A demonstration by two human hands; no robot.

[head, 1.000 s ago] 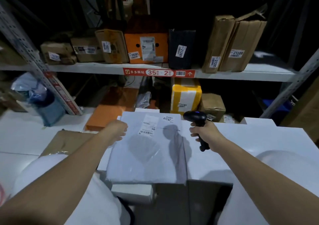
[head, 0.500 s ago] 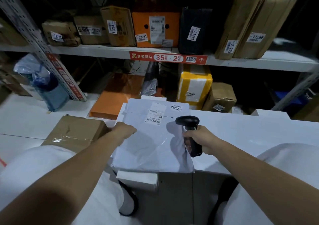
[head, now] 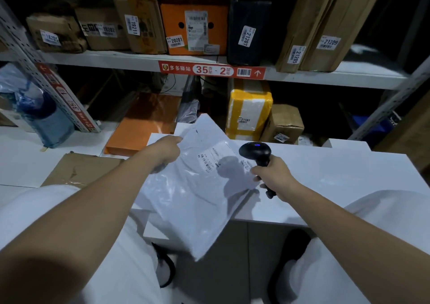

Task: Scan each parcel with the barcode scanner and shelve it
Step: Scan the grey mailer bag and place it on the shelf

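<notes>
We're pinching parcel (head: pixel 193 201) at far-left edge w/ L hand (head: pixel 165 152), gripping scanner (head: pixel 256 151) w/ R hand (head: pixel 274 179); parcel is skewing over tabletop (head: pixel 344 178) near edge, prev. square.

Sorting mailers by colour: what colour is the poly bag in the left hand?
White poly bag with a white printed label; clearest in the head view.

bag (head: pixel 197 201): white | scanner (head: pixel 256 151): black | table (head: pixel 337 182): white | box (head: pixel 194 28): orange | shelf sign (head: pixel 211 70): red
</notes>
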